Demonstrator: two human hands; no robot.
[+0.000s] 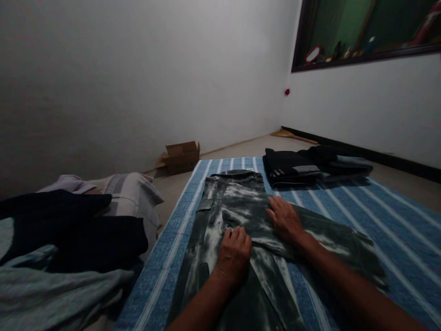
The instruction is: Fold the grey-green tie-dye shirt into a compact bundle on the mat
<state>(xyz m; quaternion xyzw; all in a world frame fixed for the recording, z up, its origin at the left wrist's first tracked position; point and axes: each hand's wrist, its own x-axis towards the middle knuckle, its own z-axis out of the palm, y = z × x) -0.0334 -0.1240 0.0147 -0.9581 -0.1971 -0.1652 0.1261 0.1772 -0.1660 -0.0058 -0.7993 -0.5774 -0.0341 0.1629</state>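
A pair of dark green and white tie-dye trousers lies spread on a blue striped cloth, waistband at the far end. One leg runs towards me and the other slants out to the right. My left hand has its fingers curled down on the fabric near where the legs part, and they look closed on it. Flat on the slanting leg rests my right hand, its fingers stretched out and holding nothing.
Folded dark clothes are stacked at the far right of the striped cloth. On the left, loose dark and grey clothes are heaped beside a pale cover. A cardboard box stands on the floor by the wall.
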